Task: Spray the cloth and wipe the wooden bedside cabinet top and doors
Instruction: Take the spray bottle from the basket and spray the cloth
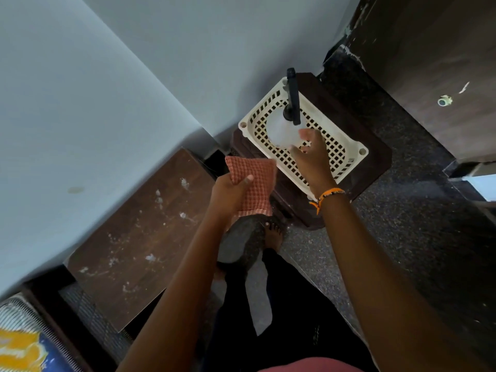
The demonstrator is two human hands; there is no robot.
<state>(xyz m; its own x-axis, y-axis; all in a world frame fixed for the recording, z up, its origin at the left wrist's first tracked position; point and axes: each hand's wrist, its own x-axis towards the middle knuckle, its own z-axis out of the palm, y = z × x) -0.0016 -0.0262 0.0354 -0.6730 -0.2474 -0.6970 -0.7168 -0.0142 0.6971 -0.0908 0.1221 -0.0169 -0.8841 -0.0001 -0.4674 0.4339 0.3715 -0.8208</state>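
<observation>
My left hand grips a folded orange waffle-weave cloth, held up in front of me. A spray bottle with a translucent white body and a black trigger head stands in a cream plastic basket. My right hand, an orange thread band on its wrist, is at the bottle's right side with fingers apart; it does not wrap the bottle. The wooden bedside cabinet top lies to the lower left against the wall, dark brown with white dust specks. Its doors are out of sight.
The basket rests on a dark brown stool in the corner. A pale wall runs along the left. A dark wooden panel stands at the upper right. My bare foot is on the dark speckled floor. Bedding shows at the lower left.
</observation>
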